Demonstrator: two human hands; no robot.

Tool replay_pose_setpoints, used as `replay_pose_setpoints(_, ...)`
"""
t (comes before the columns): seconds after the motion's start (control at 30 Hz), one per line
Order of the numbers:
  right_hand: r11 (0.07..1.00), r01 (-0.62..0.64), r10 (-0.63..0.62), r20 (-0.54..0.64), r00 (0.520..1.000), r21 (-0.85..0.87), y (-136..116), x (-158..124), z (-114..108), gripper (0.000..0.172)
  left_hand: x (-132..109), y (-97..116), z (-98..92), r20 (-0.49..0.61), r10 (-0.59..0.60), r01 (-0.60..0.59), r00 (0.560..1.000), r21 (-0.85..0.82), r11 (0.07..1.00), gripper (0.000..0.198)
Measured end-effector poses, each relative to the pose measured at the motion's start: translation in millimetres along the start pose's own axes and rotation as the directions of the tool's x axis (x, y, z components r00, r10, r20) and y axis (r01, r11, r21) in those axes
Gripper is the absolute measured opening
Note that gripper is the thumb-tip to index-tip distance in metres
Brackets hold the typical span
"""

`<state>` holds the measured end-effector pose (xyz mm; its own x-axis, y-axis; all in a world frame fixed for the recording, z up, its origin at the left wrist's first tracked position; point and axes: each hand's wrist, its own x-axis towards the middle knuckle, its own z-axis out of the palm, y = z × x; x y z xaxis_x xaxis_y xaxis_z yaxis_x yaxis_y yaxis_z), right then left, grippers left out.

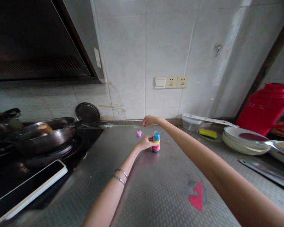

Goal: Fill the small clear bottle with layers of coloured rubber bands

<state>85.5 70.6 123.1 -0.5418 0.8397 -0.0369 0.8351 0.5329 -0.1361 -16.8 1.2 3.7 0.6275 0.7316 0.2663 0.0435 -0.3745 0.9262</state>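
My left hand (pixel 145 142) is closed around a small clear jar (pixel 156 141) with blue, yellow and pink layers in it. The jar is upright, low over or on the metal counter (pixel 142 189); I cannot tell if its base touches. No lid shows on its top. Behind and slightly left of the jar, my right hand (pixel 150 120) is held near the wall, its fingers curled down and drawn together. Whatever they may hold is hidden. Just left of both hands lies a small pink object (pixel 139 133), perhaps a shaped lid.
At left, a steel wok (pixel 47 134) sits on the black stove, with a white-edged slab-like device (pixel 33 192) in front. Stacked bowls (pixel 243 143), a yellow sponge (pixel 207 133), a plastic tub (pixel 191 123), a cleaver-like blade (pixel 267 171) and a red thermos (pixel 262 107) stand right.
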Motion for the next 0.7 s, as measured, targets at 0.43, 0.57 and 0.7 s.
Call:
replay_pose_setpoints(0.43,0.974,-0.047,0.117,0.315,0.942,-0.221,-45,66,22,0.056,2,-9,-5.7,-0.054,-0.038,0.042,0.998,0.083,0.996,0.035)
replay_pose_setpoints(0.57,0.973,-0.052,0.135,0.37,0.919,-0.226,-54,68,31,0.051,3,-12,-7.4,-0.098,-0.036,0.049,0.995,0.13,0.99,0.051)
replay_pose_setpoints(0.7,0.963,-0.073,0.169,0.372,0.913,-0.259,-58,66,41,0.042,6,-11,-6.9,-0.065,0.061,-0.048,0.996,0.179,0.983,0.038)
